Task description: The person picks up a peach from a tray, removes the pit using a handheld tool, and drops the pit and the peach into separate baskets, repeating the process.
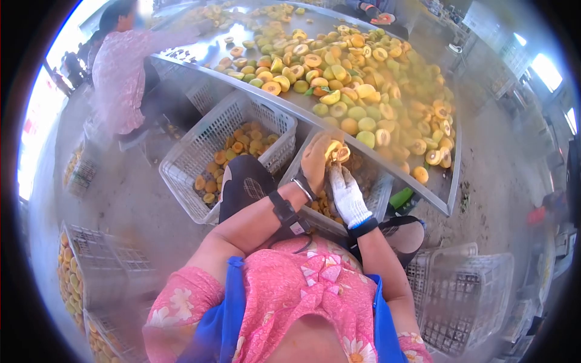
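My left hand is bare and closed around a halved peach-like fruit, whose orange cut side faces up. Close below it, my right hand, in a white glove, points its fingers up toward that fruit. Those gloved fingers are bent together at the tips; whatever they grip is hidden. Both hands are above a crate between my knees, which has orange fruit pieces in it. Just past the hands, many yellow and green fruit halves are heaped on a metal-edged table.
A white crate of orange halves stands left of my knee. Another person sits at the table's left; a second person's hand shows at the far side. Filled crates stand lower left, and stacked crates lower right.
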Motion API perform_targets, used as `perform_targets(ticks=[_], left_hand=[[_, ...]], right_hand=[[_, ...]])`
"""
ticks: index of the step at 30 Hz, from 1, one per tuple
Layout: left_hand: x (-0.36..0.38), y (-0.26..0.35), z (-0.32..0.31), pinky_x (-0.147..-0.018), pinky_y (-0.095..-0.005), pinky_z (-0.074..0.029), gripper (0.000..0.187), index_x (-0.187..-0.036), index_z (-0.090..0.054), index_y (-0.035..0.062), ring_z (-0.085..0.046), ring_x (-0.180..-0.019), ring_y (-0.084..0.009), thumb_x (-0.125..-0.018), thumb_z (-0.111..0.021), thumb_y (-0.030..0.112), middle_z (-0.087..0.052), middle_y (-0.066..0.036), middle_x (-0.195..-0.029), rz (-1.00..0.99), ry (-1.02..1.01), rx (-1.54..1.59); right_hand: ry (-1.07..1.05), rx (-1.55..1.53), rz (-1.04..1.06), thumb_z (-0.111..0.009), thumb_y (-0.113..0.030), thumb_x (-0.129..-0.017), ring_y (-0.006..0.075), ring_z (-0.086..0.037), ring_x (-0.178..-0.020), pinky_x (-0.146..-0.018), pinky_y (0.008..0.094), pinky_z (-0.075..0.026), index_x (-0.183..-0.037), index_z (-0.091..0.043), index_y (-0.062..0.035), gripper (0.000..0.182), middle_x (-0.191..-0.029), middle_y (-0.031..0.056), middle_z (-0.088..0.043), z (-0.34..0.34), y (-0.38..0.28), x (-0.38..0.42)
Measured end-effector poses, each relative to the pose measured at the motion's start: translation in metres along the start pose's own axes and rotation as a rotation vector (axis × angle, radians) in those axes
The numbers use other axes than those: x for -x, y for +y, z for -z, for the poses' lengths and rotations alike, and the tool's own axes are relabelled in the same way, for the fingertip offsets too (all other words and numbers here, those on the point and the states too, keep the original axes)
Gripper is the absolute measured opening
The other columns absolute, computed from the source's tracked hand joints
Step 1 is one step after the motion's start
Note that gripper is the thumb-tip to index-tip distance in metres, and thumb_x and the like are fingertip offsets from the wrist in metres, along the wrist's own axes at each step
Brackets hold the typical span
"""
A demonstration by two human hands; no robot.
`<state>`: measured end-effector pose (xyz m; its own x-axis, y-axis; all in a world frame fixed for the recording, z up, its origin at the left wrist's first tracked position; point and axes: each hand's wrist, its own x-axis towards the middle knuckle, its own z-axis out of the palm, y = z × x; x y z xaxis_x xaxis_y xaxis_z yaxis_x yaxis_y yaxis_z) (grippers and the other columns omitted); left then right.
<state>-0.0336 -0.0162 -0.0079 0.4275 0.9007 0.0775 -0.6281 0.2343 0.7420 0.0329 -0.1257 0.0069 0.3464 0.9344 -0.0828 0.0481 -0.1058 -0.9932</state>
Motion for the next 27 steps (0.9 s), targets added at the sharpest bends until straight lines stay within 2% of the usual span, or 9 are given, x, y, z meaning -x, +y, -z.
perform_targets(ticks=[4,9,13,16,17,20,23,26,27], left_hand=[[0.011,0.036,-0.011,-0.079,-0.0377,-0.058,0.041,-0.102,-0.065,-0.0007,-0.068,-0.085,-0.0222,-0.104,-0.048,0.037,-0.066,-0.013,-0.094,0.361,-0.067,0.257],[0.005,0.025,-0.008,-0.064,-0.032,-0.058,0.058,-0.096,-0.068,-0.0024,-0.068,-0.069,-0.0216,-0.103,-0.046,0.051,-0.07,-0.012,-0.083,0.005,-0.099,-0.26],[0.002,0.043,-0.006,-0.062,-0.0292,-0.055,0.058,-0.088,-0.069,-0.004,-0.067,-0.064,-0.0186,-0.105,-0.045,0.045,-0.069,-0.011,-0.077,0.313,-0.215,-0.193],[-0.007,0.04,0.006,-0.062,-0.028,-0.053,0.061,-0.082,-0.07,-0.0044,-0.066,-0.063,-0.0178,-0.104,-0.046,0.047,-0.069,-0.011,-0.075,0.177,-0.43,-0.478],[-0.008,0.036,0.007,-0.061,-0.0275,-0.051,0.061,-0.081,-0.07,-0.0052,-0.065,-0.062,-0.0177,-0.105,-0.045,0.045,-0.07,-0.011,-0.075,0.119,-0.432,-0.584],[-0.006,0.034,0.008,-0.062,-0.0279,-0.052,0.061,-0.081,-0.07,-0.0052,-0.065,-0.062,-0.0181,-0.105,-0.044,0.044,-0.07,-0.011,-0.075,0.147,-0.434,-0.544],[0.0,0.037,0.004,-0.061,-0.0286,-0.052,0.061,-0.081,-0.071,-0.005,-0.065,-0.061,-0.0189,-0.106,-0.044,0.043,-0.07,-0.012,-0.075,0.345,-0.394,-0.302],[-0.002,0.031,0.011,-0.066,-0.029,-0.053,0.061,-0.081,-0.072,-0.0041,-0.066,-0.066,-0.019,-0.106,-0.044,0.044,-0.071,-0.012,-0.078,0.34,-0.451,-0.354],[-0.002,0.035,0.01,-0.068,-0.0291,-0.053,0.061,-0.081,-0.072,-0.0037,-0.066,-0.069,-0.0189,-0.106,-0.044,0.044,-0.071,-0.012,-0.078,0.234,-0.503,-0.581]], right_hand=[[-0.048,0.012,0.06,-0.053,-0.038,-0.104,0.0114,-0.051,-0.062,-0.056,0.0287,-0.042,-0.109,-0.061,-0.0034,0.036,-0.075,0.002,-0.057,-0.001,0.014,-0.001],[-0.105,-0.232,-0.118,-0.055,-0.037,-0.104,0.0069,-0.049,-0.061,-0.053,0.0244,-0.039,-0.107,-0.063,-0.0093,0.029,-0.075,-0.0017,-0.055,-0.001,-0.003,0.01],[-0.233,-0.427,-0.367,-0.052,-0.044,-0.104,0.0078,-0.041,-0.045,-0.04,0.023,-0.032,-0.104,-0.061,-0.0154,0.03,-0.067,-0.0032,-0.05,0.01,-0.007,0.011],[-0.364,-0.599,-0.552,-0.056,-0.045,-0.101,0.0069,-0.039,-0.041,-0.036,0.0229,-0.029,-0.102,-0.061,-0.0155,0.03,-0.063,-0.0048,-0.049,0.02,-0.011,0.018],[-0.377,-0.627,-0.628,-0.048,-0.052,-0.103,0.0079,-0.031,-0.034,-0.031,0.0222,-0.024,-0.102,-0.056,-0.0212,0.032,-0.059,-0.0038,-0.041,0.017,-0.01,0.018],[-0.466,-0.88,-0.707,-0.049,-0.052,-0.103,0.008,-0.029,-0.033,-0.03,0.0217,-0.023,-0.103,-0.056,-0.0195,0.033,-0.059,-0.0035,-0.04,0.016,0.001,0.017],[-0.655,-1.06,-0.6,-0.049,-0.052,-0.102,0.0077,-0.028,-0.033,-0.03,0.0212,-0.023,-0.103,-0.056,-0.0178,0.035,-0.058,-0.0036,-0.039,0.019,0.012,0.017],[-0.622,-1.022,-0.619,-0.049,-0.051,-0.102,0.0072,-0.027,-0.034,-0.03,0.0213,-0.023,-0.103,-0.056,-0.0155,0.037,-0.058,-0.0038,-0.039,0.021,0.019,0.016],[-0.547,-0.905,-0.641,-0.05,-0.051,-0.102,0.0071,-0.028,-0.034,-0.03,0.0214,-0.023,-0.102,-0.056,-0.015,0.037,-0.058,-0.0039,-0.039,0.02,0.014,0.017]])
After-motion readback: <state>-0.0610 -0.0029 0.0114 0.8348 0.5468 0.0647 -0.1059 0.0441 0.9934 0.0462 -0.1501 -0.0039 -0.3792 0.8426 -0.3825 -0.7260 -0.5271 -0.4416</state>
